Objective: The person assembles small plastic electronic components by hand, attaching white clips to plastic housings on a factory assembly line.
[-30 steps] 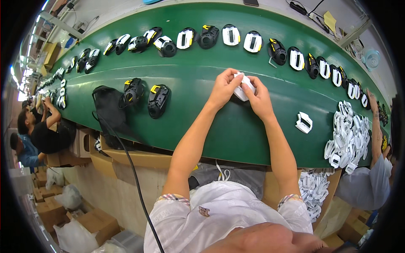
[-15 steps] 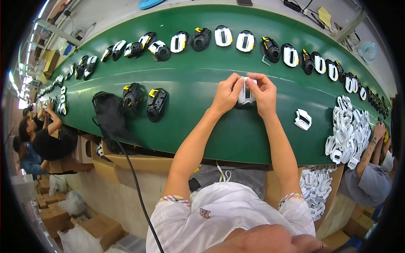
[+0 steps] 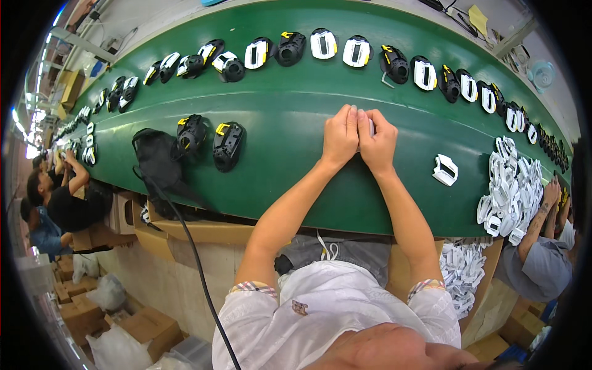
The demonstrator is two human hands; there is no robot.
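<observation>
My left hand (image 3: pixel 340 137) and my right hand (image 3: pixel 377 142) are side by side above the green work table. Both are closed round one part, the thumbs pressed along its top. Only a pale sliver of this white plastic part (image 3: pixel 372 127) shows between the fingers; the hands cover the rest. To the right of them lies a loose white plastic frame piece (image 3: pixel 445 169) with a slot. On the left are a black plastic shell with a yellow clip (image 3: pixel 229 147) and a second black shell (image 3: pixel 191 134), apart from my hands.
Across the far side of the green table (image 3: pixel 277 86) runs a curved row of black shells, many with white frames (image 3: pixel 323 44). A hex key (image 3: pixel 386 80) lies among them. White frames are heaped (image 3: pixel 510 185) at right. A black bag (image 3: pixel 157 154) and cable sit left. Co-workers sit at both sides.
My fingers have closed further over the white part, hiding most of it. The hands have drawn closer together and tilted.
</observation>
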